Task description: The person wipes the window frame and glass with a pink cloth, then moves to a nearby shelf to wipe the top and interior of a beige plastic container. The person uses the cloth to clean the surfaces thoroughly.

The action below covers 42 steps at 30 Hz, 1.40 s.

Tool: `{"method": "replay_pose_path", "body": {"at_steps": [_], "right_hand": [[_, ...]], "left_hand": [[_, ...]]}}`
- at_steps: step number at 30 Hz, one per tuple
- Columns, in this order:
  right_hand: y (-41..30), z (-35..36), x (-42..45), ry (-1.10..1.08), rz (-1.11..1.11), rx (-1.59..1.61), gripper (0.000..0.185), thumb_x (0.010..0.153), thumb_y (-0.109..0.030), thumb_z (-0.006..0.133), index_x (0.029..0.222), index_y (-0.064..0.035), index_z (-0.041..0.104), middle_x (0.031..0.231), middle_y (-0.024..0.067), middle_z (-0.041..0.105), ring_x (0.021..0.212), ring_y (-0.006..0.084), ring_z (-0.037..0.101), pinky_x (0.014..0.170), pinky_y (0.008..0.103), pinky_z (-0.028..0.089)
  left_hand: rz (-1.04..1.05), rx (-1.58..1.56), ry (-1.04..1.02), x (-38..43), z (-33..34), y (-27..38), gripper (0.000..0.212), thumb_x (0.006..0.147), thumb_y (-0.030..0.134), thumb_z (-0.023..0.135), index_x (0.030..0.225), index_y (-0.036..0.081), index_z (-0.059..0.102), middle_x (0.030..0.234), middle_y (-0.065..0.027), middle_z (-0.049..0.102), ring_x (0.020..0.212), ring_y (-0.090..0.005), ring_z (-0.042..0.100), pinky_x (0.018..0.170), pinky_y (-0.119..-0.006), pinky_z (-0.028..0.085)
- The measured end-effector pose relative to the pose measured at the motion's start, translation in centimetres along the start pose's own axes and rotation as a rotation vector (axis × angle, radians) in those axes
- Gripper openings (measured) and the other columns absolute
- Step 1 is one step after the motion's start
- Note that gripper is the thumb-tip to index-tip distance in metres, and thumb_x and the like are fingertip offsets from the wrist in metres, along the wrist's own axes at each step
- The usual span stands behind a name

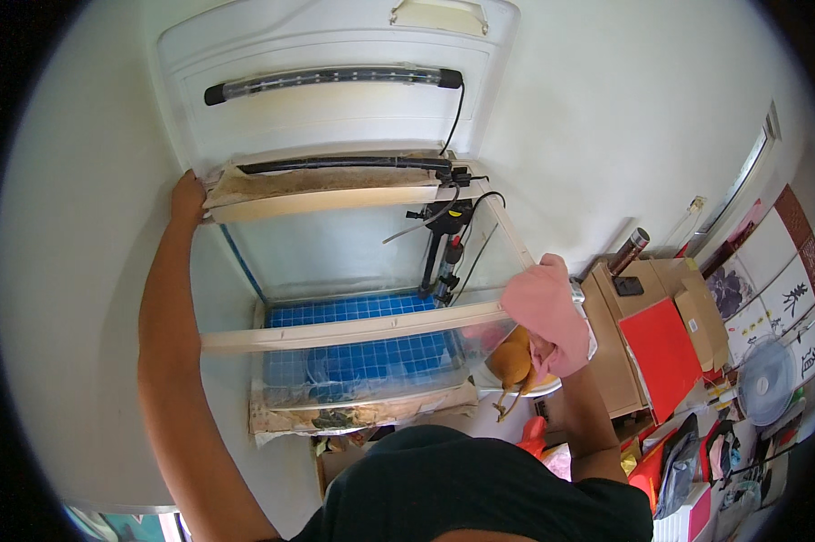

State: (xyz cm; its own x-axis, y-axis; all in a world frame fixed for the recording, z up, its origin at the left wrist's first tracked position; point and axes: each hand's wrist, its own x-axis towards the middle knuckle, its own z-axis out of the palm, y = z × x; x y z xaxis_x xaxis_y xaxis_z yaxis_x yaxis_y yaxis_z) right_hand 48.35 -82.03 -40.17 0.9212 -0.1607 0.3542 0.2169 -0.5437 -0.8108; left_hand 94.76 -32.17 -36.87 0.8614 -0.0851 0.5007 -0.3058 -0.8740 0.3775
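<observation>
A glass aquarium with a cream plastic rim [353, 330] stands before me, its white lid [340, 122] raised against the wall. At the far left corner, my left hand [189, 198] grips the rim beside the filter tray [326, 196]; some fingers are hidden. My right hand [574, 377], mostly covered, holds a pink cloth [550, 305] against the right side of the rim. Blue grid-patterned tile [380, 356] shows through the tank floor. A black pump [448, 215] and a heater tube [448, 271] hang in the back right corner.
A light tube [333, 80] is fixed inside the lid, its cable running down. Brown gourds [510, 360] lie right of the tank. Farther right are cardboard boxes [638, 271], a red panel [661, 359] and a fan [765, 383]. A wall rises close on the left.
</observation>
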Motion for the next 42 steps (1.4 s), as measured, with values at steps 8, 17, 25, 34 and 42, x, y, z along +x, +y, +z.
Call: {"method": "replay_pose_path", "body": {"at_steps": [8,17,25,34,42], "right_hand": [[-2.4,3.6,-0.7,-0.047,-0.045,-0.022,0.025,0.072,-0.012,0.072,0.095,-0.0119,0.062,0.085,0.008,0.062,0.076,0.0236,0.06,0.065,0.0342,0.048],[-4.4,5.3,-0.3,-0.085,-0.077,-0.01,0.027,0.067,-0.013,0.074,0.09,-0.0127,0.06,0.081,0.007,0.061,0.074,0.025,0.059,0.064,0.0353,0.047],[-5.9,7.8,-0.1,-0.107,-0.102,-0.034,0.028,0.063,-0.014,0.076,0.085,-0.0133,0.058,0.078,0.0061,0.06,0.072,0.0261,0.057,0.063,0.0362,0.046],[-12.9,10.1,1.7,-0.183,-0.408,-0.466,0.033,0.056,-0.016,0.079,0.08,-0.0133,0.057,0.074,0.0059,0.057,0.07,0.0287,0.055,0.063,0.038,0.045],[-15.9,14.5,3.2,-0.597,-0.005,-0.053,0.024,0.064,-0.012,0.08,0.082,-0.0159,0.066,0.074,0.0013,0.062,0.069,0.0196,0.06,0.061,0.0332,0.05]], "left_hand": [[-0.3,-0.445,-0.129,-1.5,-1.3,5.2,0.027,0.097,0.021,0.052,0.104,-0.004,0.06,0.103,-0.027,0.064,0.093,-0.0438,0.063,0.089,-0.049,0.05],[-0.148,0.138,-0.104,-0.8,-5.1,3.1,0.041,0.097,0.035,0.055,0.111,-0.002,0.066,0.119,-0.0258,0.064,0.113,-0.0422,0.062,0.096,-0.048,0.049],[0.055,-0.015,0.084,-11.1,-17.5,14.1,0.04,0.098,0.036,0.058,0.119,0.002,0.064,0.113,-0.0199,0.069,0.104,-0.0354,0.067,0.084,-0.047,0.053],[-0.003,-0.288,0.69,-26.8,-12.3,8.9,0.027,0.103,0.02,0.052,0.12,0.002,0.064,0.111,-0.0139,0.069,0.1,-0.027,0.064,0.089,-0.037,0.05],[-0.109,-0.804,0.737,-27.7,-9.8,9.8,0.034,0.107,0.018,0.037,0.117,0.0,0.065,0.112,-0.0119,0.069,0.104,-0.0208,0.062,0.094,-0.032,0.047]]}}
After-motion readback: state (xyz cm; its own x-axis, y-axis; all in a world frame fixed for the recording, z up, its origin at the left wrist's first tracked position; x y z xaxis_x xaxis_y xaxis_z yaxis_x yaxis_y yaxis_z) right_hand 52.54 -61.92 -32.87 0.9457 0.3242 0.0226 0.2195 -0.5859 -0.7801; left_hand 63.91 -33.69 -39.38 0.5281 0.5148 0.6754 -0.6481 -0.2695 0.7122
